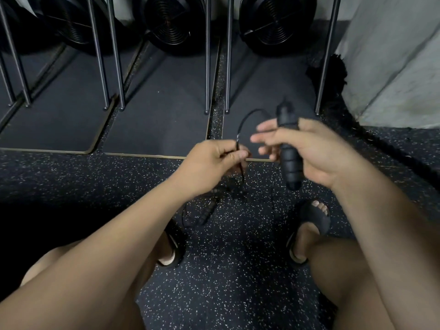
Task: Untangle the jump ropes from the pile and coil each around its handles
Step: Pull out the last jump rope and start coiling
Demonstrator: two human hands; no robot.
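Looking down through the head camera, I see both hands raised above the knees, near each other but apart. The right hand (316,151) grips a black handle (289,151), which stands nearly upright across the palm with the thumb on its right side and the fingers reaching left. These fingers are blurred. The handle's surface shows ridges, and I cannot tell whether they are ribs or wound cord. A thin black cord (245,120) leaves the handle's top, arcs left and comes down into the left hand (214,160), which pinches it between thumb and curled fingers. Below that pinch the cord hangs to the floor (238,270) and ends in a small dark tangle (228,190) lying between the feet. A second handle (207,211) lies just beside the tangle, near the left sandal (175,244). The right sandal (314,217) sits below the raised handle. Dark mats (162,110) lie further out on the speckled floor, with metal legs (207,67) standing on them and round black fans (171,22) behind. A thick rope (333,75) lies along the grey wall (392,55) on the right.
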